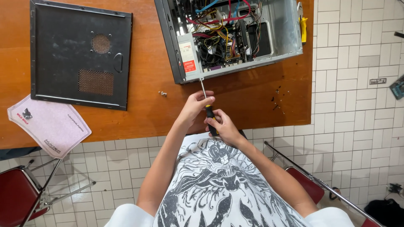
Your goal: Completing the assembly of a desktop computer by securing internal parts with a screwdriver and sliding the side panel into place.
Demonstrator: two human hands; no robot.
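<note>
An open computer case (277, 29) lies on its side on the wooden table (147, 105), with cables, a fan and a power supply showing inside. A screwdriver (206, 101) with a black and yellow handle points its tip at the case's near edge. My right hand (224, 126) grips the handle. My left hand (194, 107) pinches the metal shaft just above the handle, steadying it.
The black side panel (80, 54) of the case lies flat at the table's left. A pale pink mat (46, 124) hangs over the near edge. Loose screws (163, 93) and more small screws (277, 101) lie on the wood. Red folding chairs (17, 193) stand on the tiled floor.
</note>
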